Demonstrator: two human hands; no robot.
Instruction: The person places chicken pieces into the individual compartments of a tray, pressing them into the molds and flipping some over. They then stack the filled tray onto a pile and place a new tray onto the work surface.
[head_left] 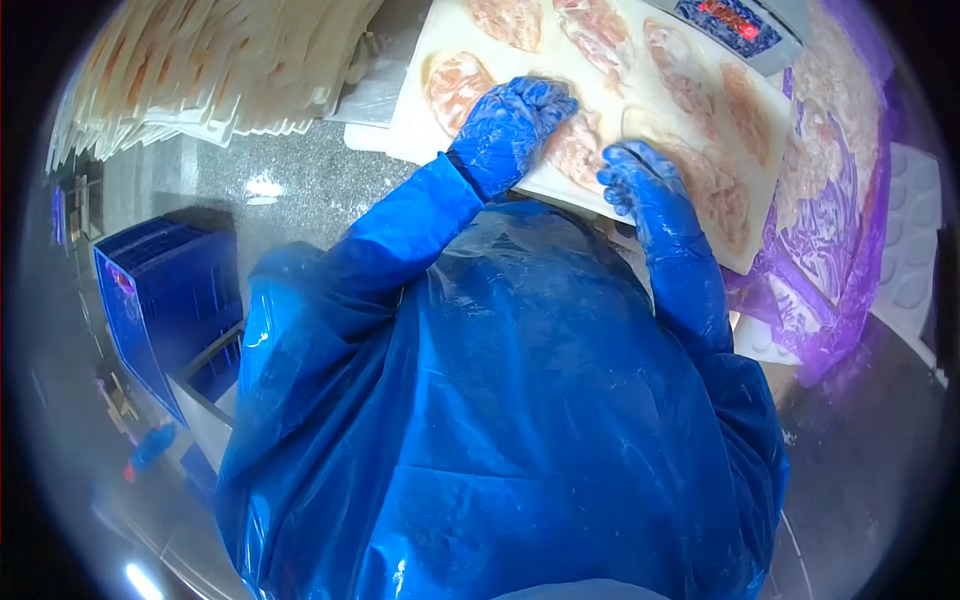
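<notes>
Pressing left hand (pixel 515 122), fingers curled together, onto a chicken fillet (pixel 577 150) on the white tray (pixel 415 125); resting right hand (pixel 640 185), fingers bent, at its near edge

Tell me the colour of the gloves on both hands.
Blue, on the left hand and right hand; seen in the head view.

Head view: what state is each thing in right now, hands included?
white tray, lying flat, pockets filled.
fillets, raw, one to a pocket.
left hand, gloved, fingers curled, resting on one of the fillets.
right hand, gloved, curled at the white tray's near edge.
scale, switched on, red digits lit.
purple bag, open, pale meat inside.
stack of trays, piled, leaning.
</notes>
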